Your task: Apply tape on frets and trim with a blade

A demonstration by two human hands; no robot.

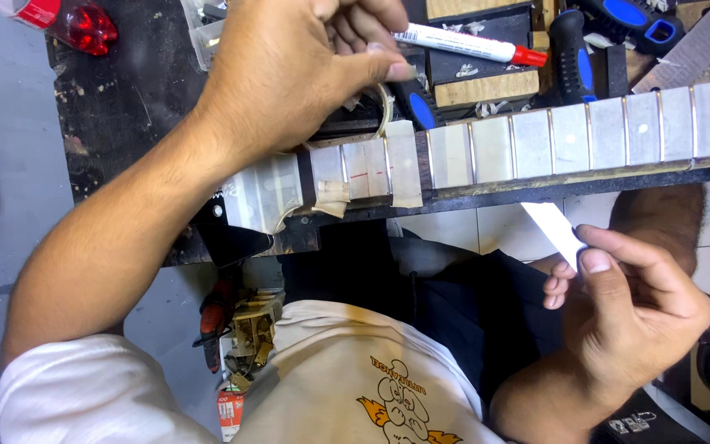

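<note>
Head view, looking down past the person's chest. The left hand [289, 74] has its grip closed on a tape roll [385, 105], thumb and fingers pinched at the roll's rim, just above the neck [536, 144] of a stringed instrument lying across the tabletop [125, 99]. The right hand [626, 312], held below the tabletop's near edge, has its grip clamped on a short tape strip [554, 226], thumb against fingertips at the strip's lower end; the free end stands up toward the neck without touching it.

The fretboard is already covered between the frets with pale tape pieces. The strip looks thin, light and limp, likely to curl or stick to itself, so it is best held by one end, as here. The neck is stiff and long; its frets look easy to mar.

Beyond the neck lie a white marker [462, 43] with a red cap, blue-handled tools [573, 53] and wood blocks [486, 86]. A clear tub [203, 37] at the far edge holds small parts, too blurred to name.
</note>
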